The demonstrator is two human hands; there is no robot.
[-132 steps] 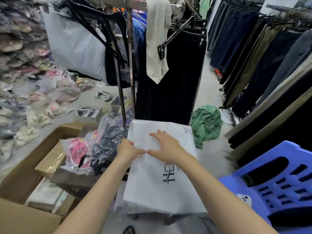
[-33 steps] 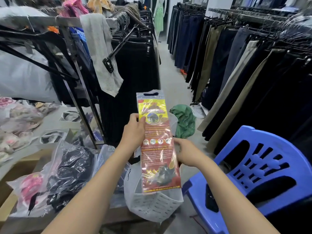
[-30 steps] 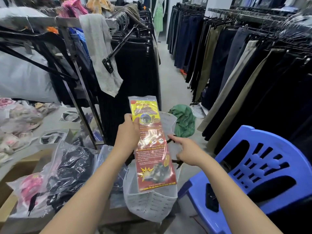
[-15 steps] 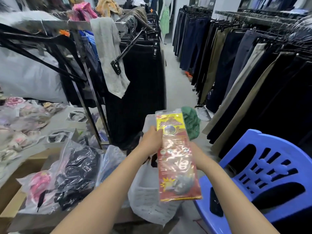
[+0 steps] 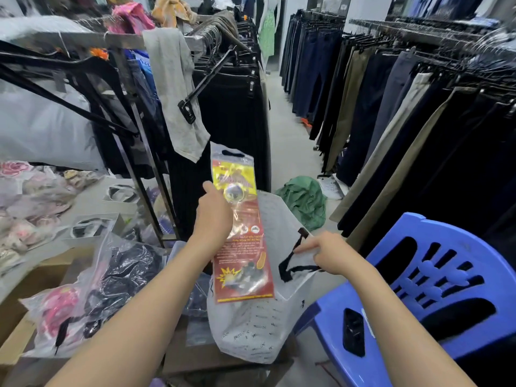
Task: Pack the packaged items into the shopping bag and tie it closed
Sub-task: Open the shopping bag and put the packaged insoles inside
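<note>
My left hand (image 5: 215, 216) grips a long red and yellow packaged item (image 5: 241, 236) by its left edge and holds it upright over the white shopping bag (image 5: 257, 328). My right hand (image 5: 328, 254) pinches the bag's rim at its black handle (image 5: 290, 263) and pulls the mouth open to the right. The package's lower end hangs in front of the bag's opening. Clear plastic packets with black and pink goods (image 5: 92, 291) lie to the left of the bag.
A blue plastic chair (image 5: 427, 289) stands close on the right. A metal clothes rack (image 5: 145, 163) with black garments rises right behind the bag. Cardboard boxes (image 5: 16, 311) sit lower left. A green cloth heap (image 5: 304, 201) lies in the aisle, with trouser racks (image 5: 405, 113) on the right.
My right hand has let go of the package and taken the bag's rim and handle, pulling it open. My left hand alone now holds the package, raised a little and shifted left.
</note>
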